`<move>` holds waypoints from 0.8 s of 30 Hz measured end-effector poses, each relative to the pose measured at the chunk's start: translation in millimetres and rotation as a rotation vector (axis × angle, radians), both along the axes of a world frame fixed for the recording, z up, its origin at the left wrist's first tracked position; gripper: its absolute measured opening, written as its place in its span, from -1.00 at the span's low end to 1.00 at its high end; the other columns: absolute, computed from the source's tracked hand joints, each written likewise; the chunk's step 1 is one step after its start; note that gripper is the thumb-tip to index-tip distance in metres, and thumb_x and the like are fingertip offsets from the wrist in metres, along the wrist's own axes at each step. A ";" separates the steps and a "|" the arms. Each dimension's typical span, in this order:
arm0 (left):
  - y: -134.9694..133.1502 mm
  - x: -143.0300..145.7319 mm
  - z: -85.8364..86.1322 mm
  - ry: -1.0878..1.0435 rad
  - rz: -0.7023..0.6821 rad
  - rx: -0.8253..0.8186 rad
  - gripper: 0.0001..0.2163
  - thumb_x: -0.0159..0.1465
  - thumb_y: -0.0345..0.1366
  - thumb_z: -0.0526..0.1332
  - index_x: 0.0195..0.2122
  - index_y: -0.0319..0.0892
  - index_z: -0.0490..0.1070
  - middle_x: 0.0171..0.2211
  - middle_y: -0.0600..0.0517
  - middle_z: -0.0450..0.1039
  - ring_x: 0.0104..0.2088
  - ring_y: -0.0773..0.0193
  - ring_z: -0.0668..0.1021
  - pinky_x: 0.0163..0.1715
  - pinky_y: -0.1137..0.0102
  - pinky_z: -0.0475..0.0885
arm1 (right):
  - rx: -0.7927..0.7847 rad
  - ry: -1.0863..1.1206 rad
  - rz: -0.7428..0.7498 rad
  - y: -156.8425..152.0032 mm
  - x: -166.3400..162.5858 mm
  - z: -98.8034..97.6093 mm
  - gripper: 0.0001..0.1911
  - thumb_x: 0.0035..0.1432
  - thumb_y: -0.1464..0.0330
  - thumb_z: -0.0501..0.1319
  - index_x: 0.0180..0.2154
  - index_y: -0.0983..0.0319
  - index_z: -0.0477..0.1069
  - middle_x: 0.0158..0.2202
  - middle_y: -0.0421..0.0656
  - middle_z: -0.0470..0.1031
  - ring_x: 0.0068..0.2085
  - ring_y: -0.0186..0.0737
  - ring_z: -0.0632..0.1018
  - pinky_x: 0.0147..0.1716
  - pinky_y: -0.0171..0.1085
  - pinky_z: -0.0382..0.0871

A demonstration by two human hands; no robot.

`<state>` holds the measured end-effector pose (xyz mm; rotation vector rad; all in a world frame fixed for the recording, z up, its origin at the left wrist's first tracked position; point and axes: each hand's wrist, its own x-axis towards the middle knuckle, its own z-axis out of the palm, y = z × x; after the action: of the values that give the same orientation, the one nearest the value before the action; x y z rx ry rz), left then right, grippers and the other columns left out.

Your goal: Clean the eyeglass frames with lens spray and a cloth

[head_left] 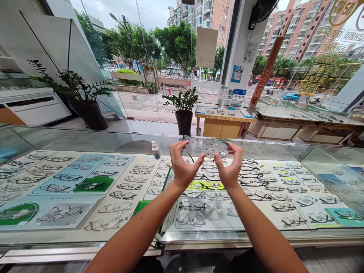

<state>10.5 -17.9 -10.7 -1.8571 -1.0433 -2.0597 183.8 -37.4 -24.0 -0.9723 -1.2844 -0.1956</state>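
Both my hands hold up a pair of thin-framed eyeglasses (209, 146) above the glass display counter. My left hand (182, 163) grips the left side of the frame with its fingers, the thumb pointing inward below the lens. On the other side, my right hand (231, 163) pinches the right corner in the same way. The clear lenses face me, and a small printed mark shows on the left one. Below, rows of glasses lie under the counter top, and a small white bottle (156, 150) stands to the left of my left hand.
The glass counter (170, 237) spans the view, with many frames on white, blue and green trays inside. A glass joint runs left of centre. Beyond it stand a potted plant (184, 113), a wooden display table (224, 127) and large windows onto a street.
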 end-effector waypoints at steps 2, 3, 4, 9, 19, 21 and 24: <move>0.3 -0.1 -0.1 0.000 -0.006 -0.026 -0.42 0.22 0.01 0.48 0.15 -0.13 0.35 0.00 -0.12 0.43 -0.05 0.08 0.51 -0.09 0.16 0.48 | -0.003 -0.006 -0.005 0.0 -0.1 0.1 -0.41 0.25 0.06 0.39 0.18 0.19 0.38 0.03 0.02 0.48 -0.03 0.00 0.54 -0.05 0.04 0.51; 0.6 -0.2 -0.2 -0.001 -0.009 -0.042 -0.42 0.22 0.01 0.48 0.15 -0.13 0.35 0.01 -0.12 0.43 -0.05 0.08 0.51 -0.09 0.16 0.48 | -0.001 -0.009 -0.007 0.0 -0.1 0.2 -0.41 0.25 0.06 0.39 0.19 0.18 0.37 0.04 0.03 0.47 -0.03 0.00 0.54 -0.05 0.04 0.52; 0.9 -0.2 -0.3 -0.001 -0.013 -0.054 -0.42 0.22 0.02 0.48 0.14 -0.13 0.35 0.01 -0.12 0.43 -0.05 0.08 0.51 -0.08 0.16 0.48 | 0.002 -0.012 -0.009 -0.1 -0.2 0.2 -0.40 0.25 0.06 0.40 0.19 0.18 0.37 0.04 0.03 0.47 -0.03 0.00 0.54 -0.05 0.04 0.52; 3.0 0.0 -1.1 -0.015 -0.030 -0.086 -0.41 0.21 0.00 0.50 0.14 -0.13 0.36 0.02 -0.14 0.44 -0.01 0.06 0.52 -0.05 0.14 0.49 | 0.030 -0.024 -0.005 -0.4 -0.4 0.3 -0.39 0.23 0.11 0.43 0.21 0.17 0.36 0.07 0.04 0.47 0.00 0.01 0.53 -0.04 0.04 0.52; 8.2 1.0 -5.2 -0.028 -0.076 -0.113 -0.43 0.24 -0.08 0.49 0.19 -0.13 0.37 0.09 -0.17 0.46 0.08 0.03 0.52 0.02 0.12 0.52 | -0.079 0.157 0.192 2.6 6.2 4.5 -0.53 0.30 0.07 0.30 0.13 0.18 0.45 0.10 0.03 0.49 0.07 -0.01 0.57 0.00 0.00 0.55; 10.1 0.1 -5.8 -0.029 -0.082 -0.123 -0.44 0.25 -0.09 0.48 0.20 -0.13 0.37 0.10 -0.17 0.47 0.08 0.04 0.52 0.02 0.12 0.52 | -0.111 0.237 0.272 3.7 7.0 6.3 -0.57 0.33 0.09 0.28 0.09 0.19 0.49 0.08 0.03 0.53 0.07 -0.03 0.59 0.01 -0.03 0.54; 12.7 -1.0 -7.0 -0.030 -0.079 -0.150 -0.44 0.26 -0.07 0.46 0.21 -0.13 0.38 0.11 -0.17 0.48 0.09 0.03 0.53 0.02 0.11 0.53 | -0.189 0.389 0.388 7.1 9.2 8.3 -0.60 0.36 0.07 0.27 0.03 0.22 0.53 0.03 0.04 0.61 0.03 -0.05 0.63 0.00 -0.06 0.53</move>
<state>9.4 -5.2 -17.7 -1.9742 -1.1801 -2.1121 193.0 -30.3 -15.6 -0.8475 -1.1142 0.4048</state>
